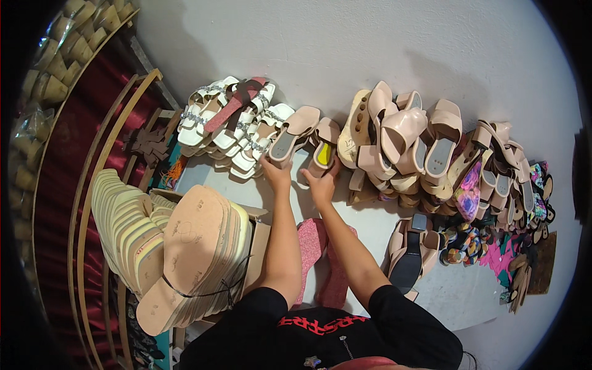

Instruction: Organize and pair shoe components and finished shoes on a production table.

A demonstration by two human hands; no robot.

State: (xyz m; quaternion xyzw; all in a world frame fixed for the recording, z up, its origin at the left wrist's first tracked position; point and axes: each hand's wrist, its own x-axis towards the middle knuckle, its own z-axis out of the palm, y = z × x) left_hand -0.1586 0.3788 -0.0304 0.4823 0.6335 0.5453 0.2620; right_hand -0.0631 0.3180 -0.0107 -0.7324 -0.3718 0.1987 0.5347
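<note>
Both my hands reach to the back of the white table. My left hand (277, 174) is closed on the heel end of a beige slide sandal (301, 122) with a grey insole. Beside it, my right hand (323, 184) grips the heel end of a second beige sandal (327, 131), which has a yellow patch inside. Both sandals point toward the wall, with a small gap between them. White strappy sandals (213, 117) are piled just left of my left hand. Pink patterned sole-shaped pieces (311, 240) lie between my forearms, partly hidden by them.
Beige heeled sandals (404, 132) are heaped right of my hands against the wall (345, 43). Sole-shaped boards (197, 228) tied with black cord stand at left. An upturned sandal (404, 265) lies near my right elbow. Wooden rails (83, 228) and dark red cloth line the left.
</note>
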